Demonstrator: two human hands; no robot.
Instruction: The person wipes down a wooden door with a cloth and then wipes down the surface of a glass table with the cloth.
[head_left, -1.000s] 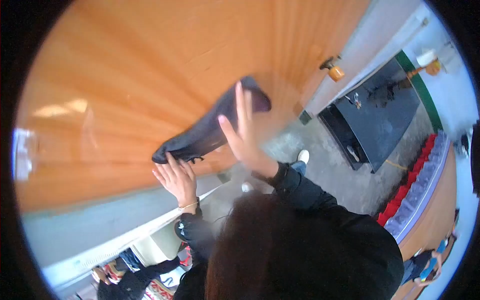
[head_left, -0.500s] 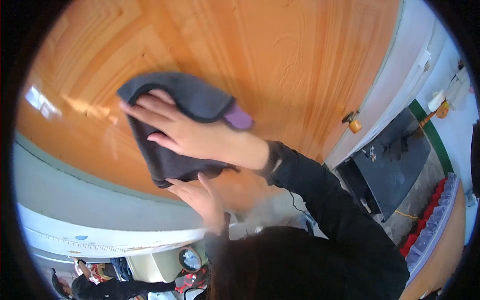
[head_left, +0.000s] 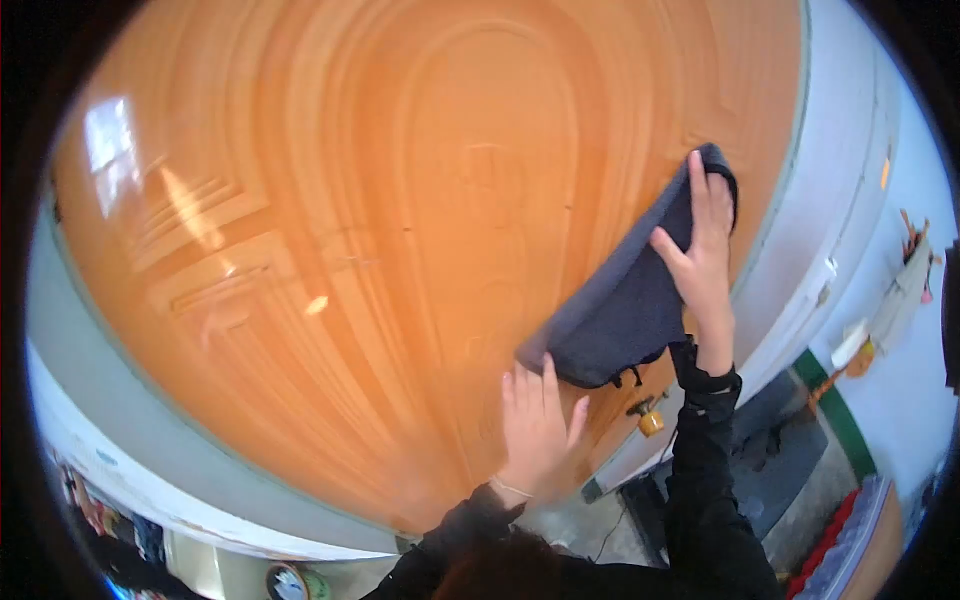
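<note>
A dark grey cloth (head_left: 625, 310) with black edging lies folded against a glossy orange wooden door (head_left: 490, 150). My right hand (head_left: 705, 255) holds the cloth against the door's right part, its fingers long and its thumb apart; the cloth's edge curls up by the fingertips. Lower down, my left hand (head_left: 537, 425) has its fingers stretched out and spread. Its fingertips touch the cloth's lower left corner, and the palm faces the door. A bracelet circles the left wrist.
A door knob (head_left: 650, 418) sits below the cloth. The pale door frame (head_left: 790, 290) runs along the right. Beyond it are a dark panel (head_left: 785, 475) on the floor and items hanging on the wall. A bin (head_left: 290, 580) stands at the bottom left.
The cloth has moved from the door's left part to the right with my right hand. My left hand has also shifted right, and the view has turned. The cloth's purple side no longer shows.
</note>
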